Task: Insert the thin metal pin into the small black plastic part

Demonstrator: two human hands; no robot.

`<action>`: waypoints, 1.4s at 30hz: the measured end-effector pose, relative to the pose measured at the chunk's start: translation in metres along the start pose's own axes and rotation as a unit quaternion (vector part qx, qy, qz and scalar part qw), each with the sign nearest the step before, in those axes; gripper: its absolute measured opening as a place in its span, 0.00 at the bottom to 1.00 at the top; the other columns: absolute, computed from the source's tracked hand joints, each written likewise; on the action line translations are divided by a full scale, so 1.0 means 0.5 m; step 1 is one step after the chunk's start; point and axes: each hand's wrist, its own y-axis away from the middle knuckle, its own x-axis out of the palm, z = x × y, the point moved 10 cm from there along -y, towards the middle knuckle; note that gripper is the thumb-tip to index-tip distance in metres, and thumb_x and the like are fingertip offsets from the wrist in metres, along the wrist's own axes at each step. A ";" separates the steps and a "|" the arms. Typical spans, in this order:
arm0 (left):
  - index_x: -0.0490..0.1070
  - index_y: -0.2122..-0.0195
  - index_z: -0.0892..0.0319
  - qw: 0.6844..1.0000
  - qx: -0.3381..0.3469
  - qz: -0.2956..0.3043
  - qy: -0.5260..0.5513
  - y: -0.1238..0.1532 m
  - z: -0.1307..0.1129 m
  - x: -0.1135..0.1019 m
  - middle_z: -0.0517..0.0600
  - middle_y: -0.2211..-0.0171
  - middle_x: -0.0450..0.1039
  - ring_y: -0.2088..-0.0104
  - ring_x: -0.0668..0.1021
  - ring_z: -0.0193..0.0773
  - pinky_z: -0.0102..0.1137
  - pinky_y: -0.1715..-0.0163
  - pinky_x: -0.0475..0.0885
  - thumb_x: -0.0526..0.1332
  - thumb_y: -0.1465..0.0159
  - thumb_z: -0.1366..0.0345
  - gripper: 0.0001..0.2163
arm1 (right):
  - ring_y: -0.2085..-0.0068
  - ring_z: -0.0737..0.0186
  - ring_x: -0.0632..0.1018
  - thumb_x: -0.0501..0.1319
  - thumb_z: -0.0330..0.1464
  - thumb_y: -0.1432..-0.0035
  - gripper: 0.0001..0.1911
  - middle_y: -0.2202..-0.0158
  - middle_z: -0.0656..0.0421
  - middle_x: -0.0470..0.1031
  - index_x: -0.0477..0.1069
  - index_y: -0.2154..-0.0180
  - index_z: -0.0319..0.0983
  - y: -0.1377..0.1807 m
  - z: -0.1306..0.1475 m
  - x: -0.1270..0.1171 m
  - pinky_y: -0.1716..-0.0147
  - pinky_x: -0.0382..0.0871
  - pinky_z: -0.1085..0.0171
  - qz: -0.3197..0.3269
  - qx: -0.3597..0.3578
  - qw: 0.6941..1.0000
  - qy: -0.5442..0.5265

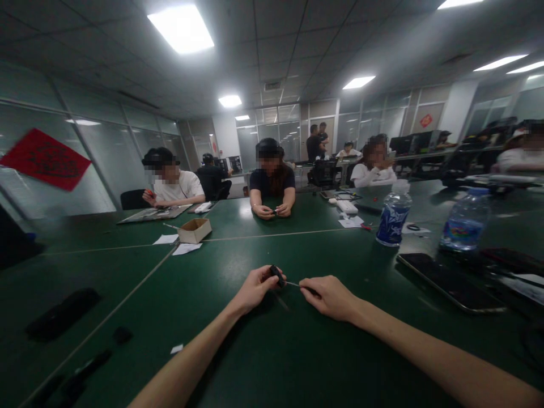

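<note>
Between the thumb and fingers of my left hand (254,290) is a small black block-like part (277,275), held tilted just above the green table (238,362). My right hand (330,296) is closed round a thin screwdriver (293,284). Its metal shaft points left and reaches the black part's side. Whether the tip sits in a hole or only touches I cannot tell. Most of the handle is hidden by my fingers.
A phone (450,283), a blue-labelled bottle (394,218) and a clear bottle (465,224) stand or lie right. An open cardboard box (194,231) and papers lie left. A dark case (63,311) is at near left. People sit across the table.
</note>
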 end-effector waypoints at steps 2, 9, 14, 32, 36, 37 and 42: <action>0.70 0.61 0.64 1.000 0.007 0.002 -0.021 0.001 -0.005 0.002 0.55 0.62 0.72 0.61 0.74 0.41 0.35 0.56 0.67 0.62 0.42 0.58 0.14 | 0.70 0.64 0.74 0.48 0.35 0.36 0.15 0.68 0.56 0.74 0.70 0.59 0.37 0.001 0.001 0.000 0.69 0.64 0.67 0.008 0.000 1.000 0.000; 0.70 0.63 0.63 1.000 0.024 -0.002 -0.019 0.001 -0.019 0.004 0.53 0.65 0.72 0.62 0.74 0.40 0.35 0.57 0.68 0.61 0.42 0.55 0.15 | 0.69 0.64 0.74 0.47 0.37 0.35 0.14 0.66 0.57 0.73 0.67 0.57 0.37 0.005 -0.006 0.001 0.69 0.65 0.66 0.006 0.009 0.999 -0.053; 0.71 0.63 0.62 0.993 0.009 0.062 -0.103 0.007 -0.018 0.038 0.54 0.63 0.73 0.60 0.74 0.41 0.34 0.56 0.67 0.59 0.40 0.59 0.11 | 0.74 0.65 0.72 0.44 0.37 0.33 0.15 0.72 0.59 0.71 0.65 0.58 0.38 0.006 -0.065 -0.027 0.74 0.63 0.67 -0.103 0.099 0.984 -0.104; 0.69 0.60 0.63 1.000 0.002 -0.007 0.003 0.000 0.003 -0.001 0.54 0.61 0.72 0.60 0.74 0.40 0.36 0.55 0.68 0.62 0.42 0.57 0.15 | 0.72 0.65 0.73 0.48 0.36 0.36 0.15 0.72 0.58 0.74 0.71 0.60 0.38 -0.002 -0.006 -0.001 0.71 0.63 0.67 -0.014 0.004 1.000 -0.010; 0.69 0.60 0.63 1.000 0.011 -0.002 -0.014 0.000 -0.003 -0.001 0.54 0.61 0.72 0.60 0.74 0.41 0.36 0.55 0.68 0.61 0.41 0.56 0.15 | 0.71 0.65 0.74 0.47 0.36 0.35 0.15 0.68 0.57 0.75 0.70 0.58 0.38 0.000 -0.003 0.001 0.69 0.64 0.67 0.001 0.000 1.000 -0.019; 0.69 0.61 0.63 1.000 0.015 -0.002 -0.020 0.000 -0.004 -0.001 0.54 0.62 0.72 0.61 0.74 0.41 0.36 0.55 0.68 0.61 0.41 0.56 0.15 | 0.70 0.64 0.74 0.47 0.36 0.35 0.15 0.68 0.57 0.75 0.70 0.58 0.38 0.001 -0.003 0.001 0.69 0.64 0.67 0.003 0.003 1.000 -0.023; 0.69 0.62 0.63 0.999 0.030 -0.005 -0.026 -0.002 -0.013 0.000 0.53 0.64 0.72 0.61 0.74 0.40 0.34 0.57 0.69 0.59 0.40 0.56 0.14 | 0.69 0.63 0.74 0.47 0.37 0.35 0.15 0.67 0.56 0.74 0.68 0.57 0.38 0.002 -0.011 -0.002 0.68 0.65 0.66 -0.003 0.020 0.999 -0.039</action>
